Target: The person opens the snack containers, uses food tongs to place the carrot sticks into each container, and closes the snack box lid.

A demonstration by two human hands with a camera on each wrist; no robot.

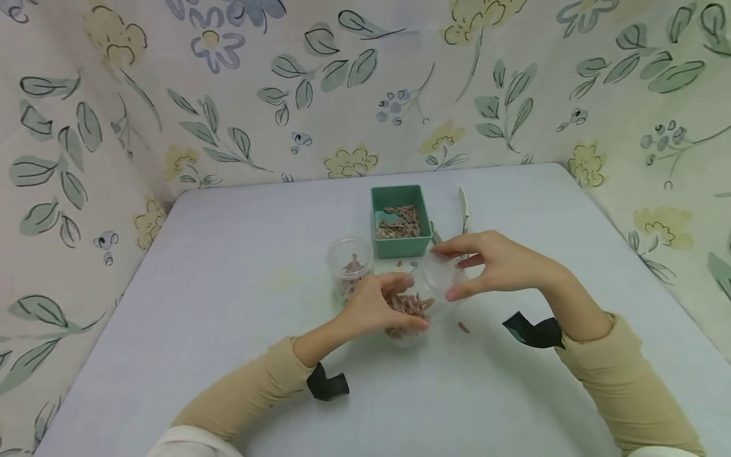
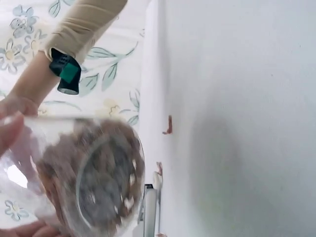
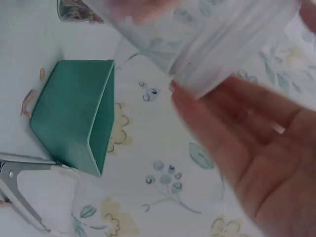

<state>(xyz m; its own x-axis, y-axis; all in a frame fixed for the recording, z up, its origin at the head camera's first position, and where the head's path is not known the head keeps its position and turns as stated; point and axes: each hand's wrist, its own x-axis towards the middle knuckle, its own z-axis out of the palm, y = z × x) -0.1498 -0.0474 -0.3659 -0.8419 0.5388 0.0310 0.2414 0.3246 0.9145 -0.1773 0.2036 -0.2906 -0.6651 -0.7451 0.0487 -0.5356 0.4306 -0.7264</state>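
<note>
My left hand point(image 1: 374, 304) grips a clear plastic jar point(image 2: 123, 143) part-filled with small brownish dried strips point(image 1: 411, 306). The jar is tilted, its mouth towards my right hand point(image 1: 502, 263). Fingers and thumb of that hand hold a clear round lid point(image 1: 438, 277) by its rim. In the right wrist view the lid point(image 3: 232, 54) is at the jar's mouth; whether it is threaded on I cannot tell. A second clear jar point(image 1: 349, 257), holding similar strips, stands left of my left hand. Behind the hands sits a green rectangular box point(image 1: 401, 247) with more strips inside.
Tongs point(image 1: 464, 209) with pale tips lie right of the green box, partly hidden by my right hand. A loose strip point(image 1: 464, 327) lies on the white table point(image 1: 257, 266), and a few more crumbs are near the box. A floral curtain hangs behind.
</note>
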